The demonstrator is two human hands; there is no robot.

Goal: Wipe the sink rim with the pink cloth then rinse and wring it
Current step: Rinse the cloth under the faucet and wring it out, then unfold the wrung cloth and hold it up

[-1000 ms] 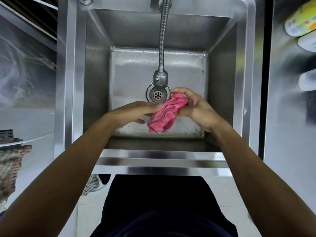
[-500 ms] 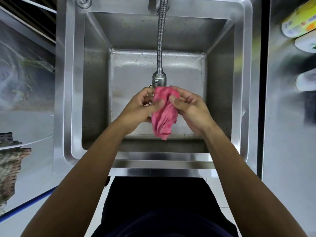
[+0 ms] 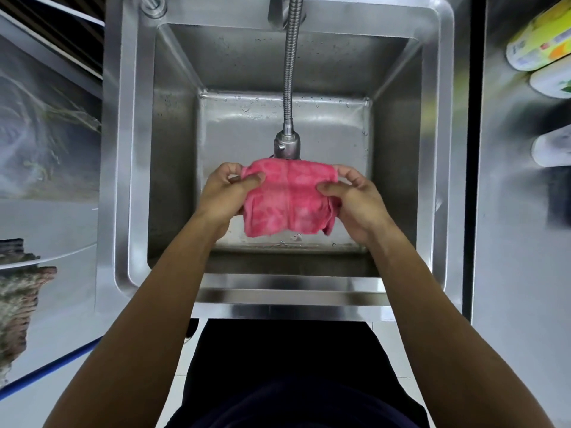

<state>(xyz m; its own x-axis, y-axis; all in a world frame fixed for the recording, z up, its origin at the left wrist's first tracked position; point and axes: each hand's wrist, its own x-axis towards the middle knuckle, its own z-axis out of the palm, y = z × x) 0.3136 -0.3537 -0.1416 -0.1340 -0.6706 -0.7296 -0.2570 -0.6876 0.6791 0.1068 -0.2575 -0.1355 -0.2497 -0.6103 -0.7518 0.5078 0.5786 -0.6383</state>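
Steel counter (image 3: 509, 273), pale tiled floor (image 3: 182, 390)

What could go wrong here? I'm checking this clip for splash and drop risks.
The pink cloth is spread just below the faucet head; if water runs, it could spray off the flat fabric past the sink rim. The left hand and right hand only pinch its upper corners, so a heavy wet cloth may slip into the basin.

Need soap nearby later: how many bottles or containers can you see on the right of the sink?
3, all at the right edge and cropped: a yellow-green bottle at top, a white one just below, another white one lower. More may lie outside the frame.
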